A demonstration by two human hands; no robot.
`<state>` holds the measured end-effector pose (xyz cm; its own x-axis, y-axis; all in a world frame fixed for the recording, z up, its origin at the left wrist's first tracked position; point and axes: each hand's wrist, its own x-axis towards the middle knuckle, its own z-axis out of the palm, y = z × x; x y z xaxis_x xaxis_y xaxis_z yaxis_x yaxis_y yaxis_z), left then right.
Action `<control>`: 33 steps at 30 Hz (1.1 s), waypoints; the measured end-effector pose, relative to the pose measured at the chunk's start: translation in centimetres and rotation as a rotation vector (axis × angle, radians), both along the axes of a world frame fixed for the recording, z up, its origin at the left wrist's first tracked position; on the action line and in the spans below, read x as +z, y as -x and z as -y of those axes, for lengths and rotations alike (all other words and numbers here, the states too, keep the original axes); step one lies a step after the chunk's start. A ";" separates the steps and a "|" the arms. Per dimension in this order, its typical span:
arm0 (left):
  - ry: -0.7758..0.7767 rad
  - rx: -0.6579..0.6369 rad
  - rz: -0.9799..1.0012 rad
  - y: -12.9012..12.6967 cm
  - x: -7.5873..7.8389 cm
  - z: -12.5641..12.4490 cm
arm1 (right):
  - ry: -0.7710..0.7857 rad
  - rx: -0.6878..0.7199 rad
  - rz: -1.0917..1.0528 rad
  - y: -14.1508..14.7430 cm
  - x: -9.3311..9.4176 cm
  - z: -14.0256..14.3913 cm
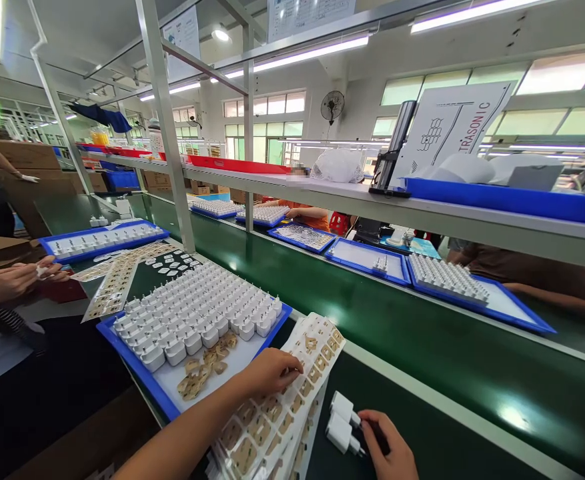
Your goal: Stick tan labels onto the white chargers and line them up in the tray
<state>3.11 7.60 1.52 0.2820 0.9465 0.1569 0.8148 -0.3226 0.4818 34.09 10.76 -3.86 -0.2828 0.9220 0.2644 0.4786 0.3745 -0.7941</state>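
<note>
My left hand (pixel 273 372) rests over a stack of sheets of tan die-cut stickers (pixel 317 347), its fingers curled and pressed together at the top sheet. Whatever is between those fingertips is too small to make out. Beside the stack, two white plug adapters (pixel 339 433) lie side by side on the dark bench. My right hand (pixel 389 445) pinches the pin end of the upper adapter between thumb and finger. Left of the sheets, a blue tray (pixel 165 400) bears rows of white adapters (pixel 192 313), pins up, and loose tan sticker pieces (pixel 202 373).
A green conveyor belt (pixel 422 340) runs behind the bench. Blue trays (pixel 367 257) with adapters line its far side. A co-worker's hands (pixel 32 273) are at the left, near another tray (pixel 107 240). Overhead is a shelf (pixel 282 190) on metal posts (pixel 165 120).
</note>
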 end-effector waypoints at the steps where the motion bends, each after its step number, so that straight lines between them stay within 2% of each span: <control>1: -0.001 0.001 -0.001 0.0 0.0 0.0 | -0.007 -0.002 0.004 0.0 0.0 0.0; 10: -0.005 0.005 -0.012 0.0 -0.1 0.0 | -0.015 -0.007 -0.002 0.0 -0.2 -0.1; 20: 0.001 0.000 -0.009 0.0 -0.1 -0.1 | 0.044 -0.085 -0.078 -0.5 -0.9 -0.3; 27: 0.009 0.011 -0.016 0.0 -0.1 0.0 | -0.034 -0.175 -0.071 -1.2 -1.8 -0.7; 33: 0.009 0.020 -0.011 0.2 -0.5 0.1 | -0.078 -0.166 -0.082 -1.3 -2.3 -0.8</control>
<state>2.87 7.53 1.06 0.2646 0.9533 0.1456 0.8265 -0.3019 0.4751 35.38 11.58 -6.15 -0.1031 0.9300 0.3528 0.4741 0.3578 -0.8045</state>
